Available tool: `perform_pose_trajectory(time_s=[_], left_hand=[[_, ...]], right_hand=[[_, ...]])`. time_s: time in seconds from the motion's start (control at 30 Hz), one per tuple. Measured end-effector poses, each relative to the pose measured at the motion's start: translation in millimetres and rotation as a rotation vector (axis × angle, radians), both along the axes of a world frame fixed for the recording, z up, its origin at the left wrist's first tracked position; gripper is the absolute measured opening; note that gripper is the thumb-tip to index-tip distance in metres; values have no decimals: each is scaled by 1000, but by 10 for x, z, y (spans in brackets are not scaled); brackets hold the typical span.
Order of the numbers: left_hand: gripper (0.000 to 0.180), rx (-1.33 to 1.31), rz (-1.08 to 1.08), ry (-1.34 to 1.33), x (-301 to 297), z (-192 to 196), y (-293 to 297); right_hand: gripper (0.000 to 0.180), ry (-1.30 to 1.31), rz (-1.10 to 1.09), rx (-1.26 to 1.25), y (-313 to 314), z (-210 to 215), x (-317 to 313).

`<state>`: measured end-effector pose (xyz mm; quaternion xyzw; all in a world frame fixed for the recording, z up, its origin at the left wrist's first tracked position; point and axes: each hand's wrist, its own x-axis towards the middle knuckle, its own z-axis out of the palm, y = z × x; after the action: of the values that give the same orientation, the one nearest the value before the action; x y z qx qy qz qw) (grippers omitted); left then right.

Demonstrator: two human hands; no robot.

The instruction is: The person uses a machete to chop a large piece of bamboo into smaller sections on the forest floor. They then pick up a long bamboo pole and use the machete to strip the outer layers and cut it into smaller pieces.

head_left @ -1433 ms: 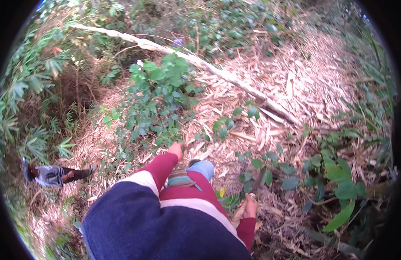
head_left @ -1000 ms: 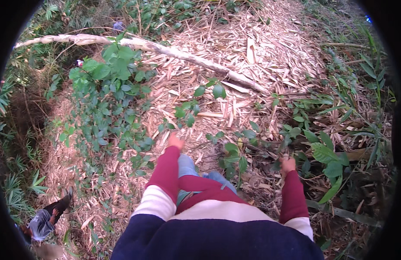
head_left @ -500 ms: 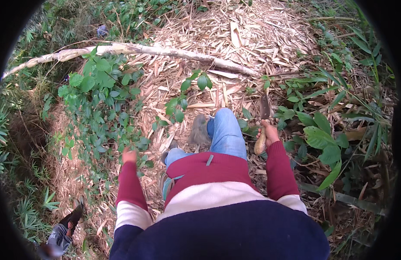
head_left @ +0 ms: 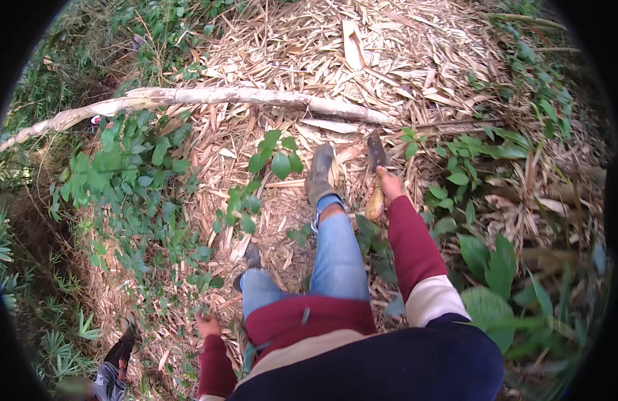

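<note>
My right hand (head_left: 390, 186) is wrapped round the pale wooden handle of a machete (head_left: 376, 152). Its dark, broad blade points ahead, over dry leaf litter and close to the near end of a pale fallen trunk. The handle's rounded butt sticks out behind my fingers. Low on the left, my left hand (head_left: 207, 325) hangs beside my thigh with loosely parted fingers and holds nothing visible. Leafy green plants stand near it. One of my boots (head_left: 320, 175) is planted forward on the litter; the other foot is farther back.
The fallen trunk (head_left: 235, 95) lies across the slope ahead. Green shrubs (head_left: 132, 180) grow on the left, and broad-leaved plants (head_left: 493, 267) stand close on the right. Another person (head_left: 112, 374) is at the lower left. Dry bamboo-like leaves (head_left: 416, 60) cover the ground.
My forward leg has stretched ahead into a step. My right hand has carried the machete forward and left, while my left hand has swung back toward my body.
</note>
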<state>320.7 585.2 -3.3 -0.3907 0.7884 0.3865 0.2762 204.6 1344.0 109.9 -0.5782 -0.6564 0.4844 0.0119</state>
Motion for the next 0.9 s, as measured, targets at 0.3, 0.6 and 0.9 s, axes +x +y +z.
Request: perform_pose_trajectory(time_s=[0.3,0.6,0.9], left_hand=[[64,169,-484,82,-1815,101,3234],[62,199,-398,188,-2414,922,5086],[58,112,-535,104,-2376,728,5774]], right_hand=[[58,17,791,569,1480,-685,-1643],[55,-635,1012,309,2550,-1166,-1272],[48,-236,1017,338,2351,-909,-1916]])
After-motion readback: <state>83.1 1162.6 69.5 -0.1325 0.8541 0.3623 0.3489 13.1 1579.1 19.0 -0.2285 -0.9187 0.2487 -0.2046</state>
